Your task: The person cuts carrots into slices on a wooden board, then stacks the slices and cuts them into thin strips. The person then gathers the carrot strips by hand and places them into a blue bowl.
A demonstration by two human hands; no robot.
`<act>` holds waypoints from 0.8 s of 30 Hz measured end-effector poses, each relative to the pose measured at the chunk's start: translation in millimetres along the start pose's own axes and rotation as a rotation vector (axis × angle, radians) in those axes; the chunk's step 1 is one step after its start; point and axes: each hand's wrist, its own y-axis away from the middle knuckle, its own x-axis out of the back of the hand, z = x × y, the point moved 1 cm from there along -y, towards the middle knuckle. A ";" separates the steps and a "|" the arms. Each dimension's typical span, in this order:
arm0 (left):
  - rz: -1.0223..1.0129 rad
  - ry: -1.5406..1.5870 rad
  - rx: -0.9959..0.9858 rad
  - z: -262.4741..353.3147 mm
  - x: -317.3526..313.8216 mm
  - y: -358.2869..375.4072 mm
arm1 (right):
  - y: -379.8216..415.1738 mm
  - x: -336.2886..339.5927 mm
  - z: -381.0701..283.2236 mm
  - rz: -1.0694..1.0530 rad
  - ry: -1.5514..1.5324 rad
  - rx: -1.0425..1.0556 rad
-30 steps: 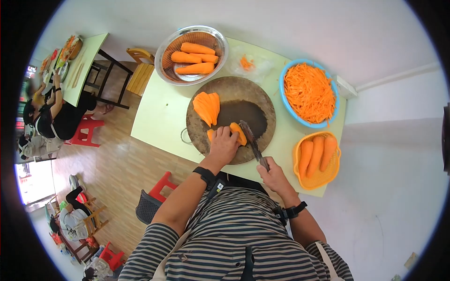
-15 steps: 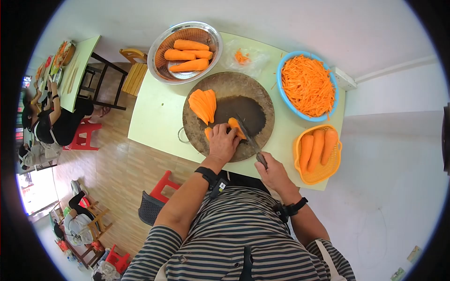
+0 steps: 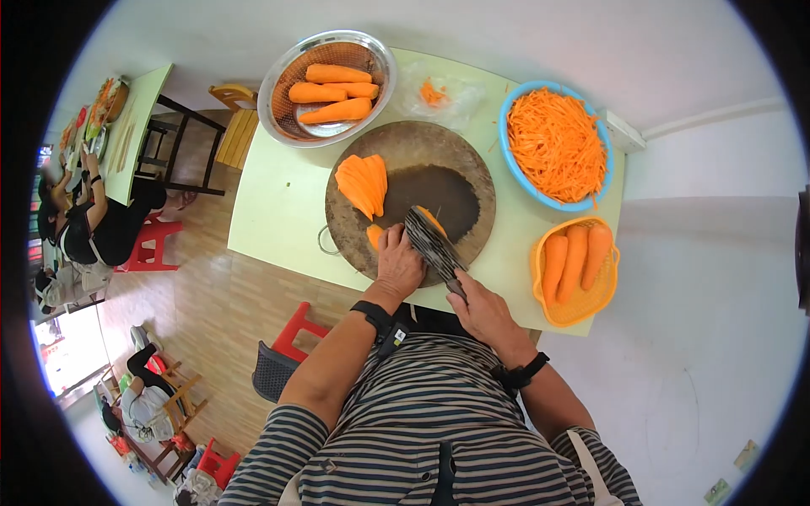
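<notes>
My right hand (image 3: pixel 487 310) grips the handle of a kitchen knife (image 3: pixel 432 244) with a dark, patterned blade. The blade leans over to the left, its flat face turned up, and partly covers a piece of carrot (image 3: pixel 434 221). Close to the blade, my left hand (image 3: pixel 400 261) presses curled fingers down on carrot on the round chopping board (image 3: pixel 354 152); an orange bit (image 3: pixel 374 234) shows beside the fingers. What lies under them is mostly hidden. A fanned pile of carrot slices (image 3: pixel 363 185) rests on the board's left side.
Whole carrots lie in a metal bowl (image 3: pixel 268 108) at back left. A blue basin (image 3: pixel 506 152) of carrot shreds (image 3: pixel 557 143) and a yellow basket (image 3: pixel 609 291) with carrots stand right. A plastic bag (image 3: pixel 460 105) lies behind the board. A person (image 3: pixel 101 207) sits at another table.
The knife has tipped from upright on edge to leaning left, showing its broad face. My right hand has shifted slightly left; my left hand stays nearly in place.
</notes>
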 end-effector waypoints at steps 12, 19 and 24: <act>-0.119 -0.057 0.020 -0.8 -2.2 0.2 | 0.8 -1.2 8.0 0.006 0.025 0.036; -0.181 -0.055 0.054 0.0 0.7 -0.6 | 0.4 6.3 2.2 -0.027 0.017 0.007; -0.204 -0.053 0.062 1.0 1.6 -1.6 | 0.4 8.8 -0.4 -0.097 -0.004 -0.070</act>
